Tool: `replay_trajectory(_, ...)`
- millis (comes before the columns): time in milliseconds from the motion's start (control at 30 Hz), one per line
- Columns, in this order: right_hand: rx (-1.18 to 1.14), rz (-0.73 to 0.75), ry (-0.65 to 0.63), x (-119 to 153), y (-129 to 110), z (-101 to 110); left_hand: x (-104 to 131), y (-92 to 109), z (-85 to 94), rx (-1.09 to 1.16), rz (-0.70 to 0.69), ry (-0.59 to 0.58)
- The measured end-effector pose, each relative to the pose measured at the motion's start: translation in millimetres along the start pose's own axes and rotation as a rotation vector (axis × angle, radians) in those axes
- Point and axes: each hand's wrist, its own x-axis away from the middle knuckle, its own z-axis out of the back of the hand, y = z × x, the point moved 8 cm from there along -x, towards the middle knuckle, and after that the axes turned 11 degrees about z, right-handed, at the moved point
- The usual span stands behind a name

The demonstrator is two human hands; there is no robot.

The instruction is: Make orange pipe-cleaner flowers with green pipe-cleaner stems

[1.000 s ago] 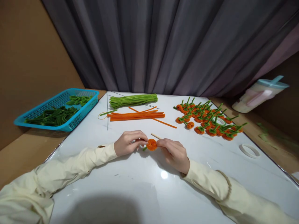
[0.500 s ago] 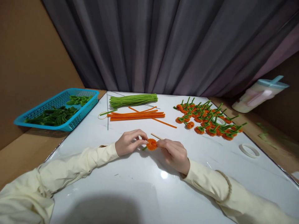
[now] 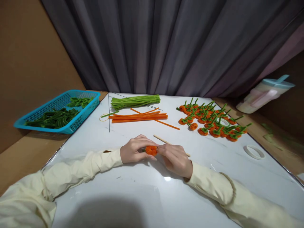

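Between my two hands is a small orange pipe-cleaner pumpkin (image 3: 151,150). My left hand (image 3: 134,150) is closed round its left side, thumb below and fingers above. The fingertips of my right hand (image 3: 175,159) pinch its right edge. Behind my right hand a thin wooden stick (image 3: 160,138) lies on the white table, its middle hidden by the hand. A bundle of orange pipe cleaners (image 3: 140,117) lies beyond my hands, with a bundle of green pipe cleaners (image 3: 135,102) behind it.
Several finished orange pumpkins with green stems (image 3: 209,120) stand at the right, around a roll of tape. A white tape ring (image 3: 254,152) lies nearer. At the left a blue basket (image 3: 71,128) holds green pieces. A tumbler (image 3: 258,95) stands far right.
My left hand has moved slightly right and closed further round the pumpkin. The pumpkin has turned and shifted a little left, and its green stem is now mostly hidden.
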Motion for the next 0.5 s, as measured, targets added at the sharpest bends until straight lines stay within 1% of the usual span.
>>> replay_trajectory(100, 0.021, 0.022, -0.022, 1, -1, -1, 0, 2, 1.9, 0.005, 0.006, 0.048)
replay_trajectory(233, 0.007, 0.015, -0.018, 1, 0, 0, 0, 0, 0.9, 0.005, 0.064, 0.058)
replay_trajectory(400, -0.1, -0.095, 0.064, -3, 10, 5, 1, -11, 6.7, 0.047, 0.188, 0.101)
replay_trajectory(467, -0.094, -0.1, 0.074, -5, 11, 7, 1, -16, 7.5, 0.095, 0.265, 0.091)
replay_trajectory(500, -0.088, -0.093, 0.068, -6, 11, 8, 0, -19, 6.2, 0.135, 0.313, 0.067)
